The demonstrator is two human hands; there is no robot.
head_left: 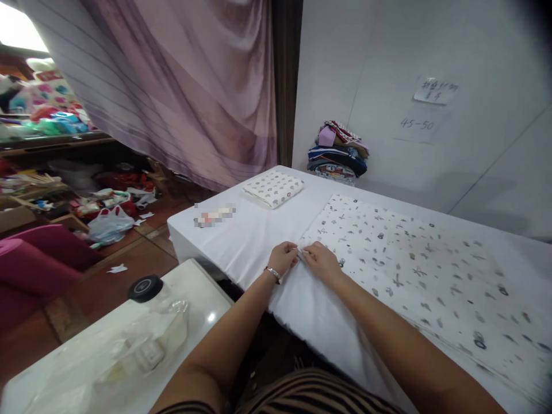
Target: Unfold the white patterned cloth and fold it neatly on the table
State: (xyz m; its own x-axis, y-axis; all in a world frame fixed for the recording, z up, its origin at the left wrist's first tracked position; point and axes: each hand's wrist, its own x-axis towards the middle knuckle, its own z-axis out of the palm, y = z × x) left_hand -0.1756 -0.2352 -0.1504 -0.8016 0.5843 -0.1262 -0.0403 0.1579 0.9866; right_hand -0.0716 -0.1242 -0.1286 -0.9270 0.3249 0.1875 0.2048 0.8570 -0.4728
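Note:
A large white cloth [409,270] with small grey and dark prints lies spread over the right part of the white-covered table [241,253]. My left hand [283,257], with a bracelet at the wrist, is closed in a pinch at the cloth's near left corner. Right beside it, my right hand [321,261] pinches the same corner, its fingertips almost meeting the left ones. A bit of pale fabric shows between the two hands. Farther back on the table sits a folded printed cloth [274,188], and a small blurred-out item [214,215] lies near the left edge.
A white side table [190,287] at lower left bears a black round lid [145,288] and clear plastic packaging [146,351]. Folded fabrics [337,152] are stacked by the wall. A pink curtain [207,86] hangs behind, and pink rolls [38,264] lie on the left floor.

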